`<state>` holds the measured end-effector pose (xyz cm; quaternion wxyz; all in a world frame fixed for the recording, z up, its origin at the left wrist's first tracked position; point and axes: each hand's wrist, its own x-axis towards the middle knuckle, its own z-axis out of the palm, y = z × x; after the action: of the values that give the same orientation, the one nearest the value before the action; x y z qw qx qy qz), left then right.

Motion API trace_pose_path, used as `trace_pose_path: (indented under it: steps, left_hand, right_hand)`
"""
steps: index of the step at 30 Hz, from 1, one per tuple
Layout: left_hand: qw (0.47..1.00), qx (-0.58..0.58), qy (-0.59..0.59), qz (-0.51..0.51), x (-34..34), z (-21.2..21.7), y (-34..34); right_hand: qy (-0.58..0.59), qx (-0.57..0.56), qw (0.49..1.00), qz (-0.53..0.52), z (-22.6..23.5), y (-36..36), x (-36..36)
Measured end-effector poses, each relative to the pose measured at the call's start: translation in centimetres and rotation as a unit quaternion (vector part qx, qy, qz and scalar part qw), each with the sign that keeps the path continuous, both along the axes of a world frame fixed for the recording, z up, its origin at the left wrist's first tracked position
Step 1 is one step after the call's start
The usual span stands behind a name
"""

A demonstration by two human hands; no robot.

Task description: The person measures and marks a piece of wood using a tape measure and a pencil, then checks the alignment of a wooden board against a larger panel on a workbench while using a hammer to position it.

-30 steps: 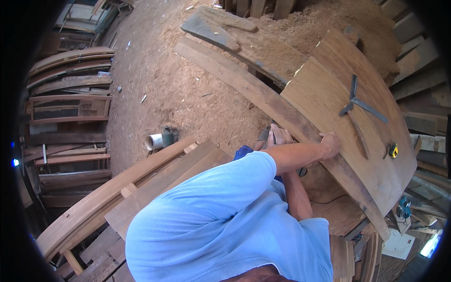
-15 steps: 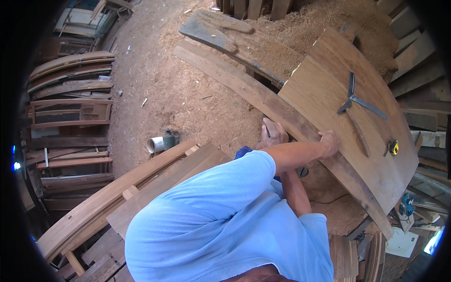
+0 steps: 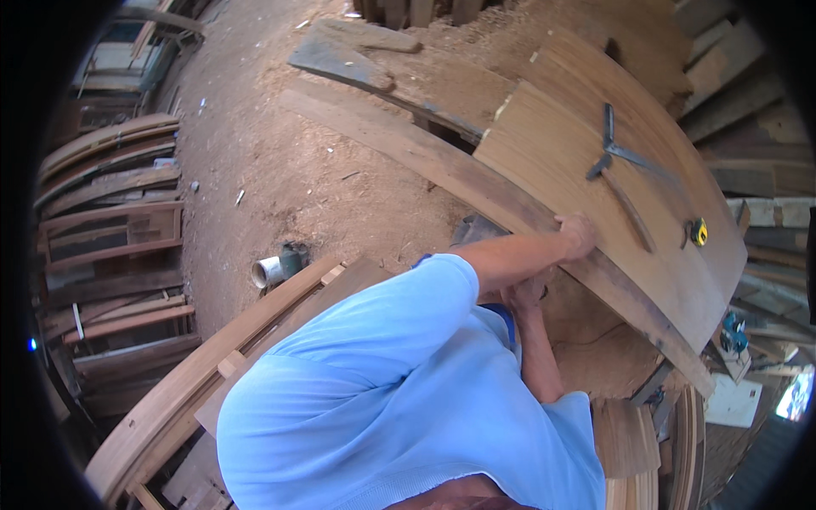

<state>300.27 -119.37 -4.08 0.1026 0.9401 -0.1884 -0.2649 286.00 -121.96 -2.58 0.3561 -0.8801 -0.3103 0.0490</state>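
My left hand (image 3: pixel 578 236) is closed on the long wooden plank (image 3: pixel 501 201), where it meets the broad wooden panel (image 3: pixel 578 144). Beneath my left forearm, my right hand (image 3: pixel 525 295) is low beside the plank's near side. Its fingers are mostly hidden, so I cannot see what they hold. On the panel lie a hammer (image 3: pixel 627 208) with a wooden handle, a dark metal square (image 3: pixel 609 127) touching or close to the hammer head, and a yellow and black tape measure (image 3: pixel 699 231).
Stacked boards (image 3: pixel 212 378) stand at my left, with frames and planks (image 3: pixel 119 229) beyond. A white cylindrical container (image 3: pixel 266 272) lies on the sawdust-covered floor (image 3: pixel 280 170). At the right are a blue power tool (image 3: pixel 733 336) and more timber (image 3: pixel 735 76).
My right hand, earlier showing a dark slim thing in its fingers, has drawn back toward me under my left forearm. My left hand stays at the plank. The whole view has shifted somewhat.
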Motion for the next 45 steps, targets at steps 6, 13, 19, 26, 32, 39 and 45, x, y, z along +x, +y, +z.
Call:
trace_pose_path:
  steps: [6,13,19,26,32,39,45]
  left_hand:
    - [1.000,-0.003,0.021,-0.014,0.5,0.8,0.4]
    - [0.996,0.037,0.076,-0.027,1.2,-0.1,-0.1]
    - [0.994,0.034,0.046,-0.094,1.2,-0.3,0.2]
    - [0.994,0.041,0.013,-0.099,1.0,1.3,0.4]
    - [0.991,0.027,-0.006,-0.129,1.0,2.4,0.7]
    - [0.991,0.048,-0.018,-0.124,0.7,3.7,0.6]
    - [0.990,0.054,-0.010,-0.133,1.0,2.1,1.0]
  right_hand:
    - [0.154,0.017,0.969,-0.191,0.5,-2.7,-0.4]
    - [0.093,0.065,0.950,-0.290,2.1,-7.6,-0.3]
    - [0.090,0.057,0.928,-0.357,2.9,-11.2,-0.3]
    - [0.062,0.029,0.908,-0.413,2.7,-15.5,0.6]
    - [0.053,0.038,0.888,-0.455,0.9,-19.5,1.3]
    - [0.011,0.062,0.851,-0.521,-0.8,-22.9,0.7]
    - [-0.057,0.037,0.826,-0.560,0.2,-23.2,-0.2]
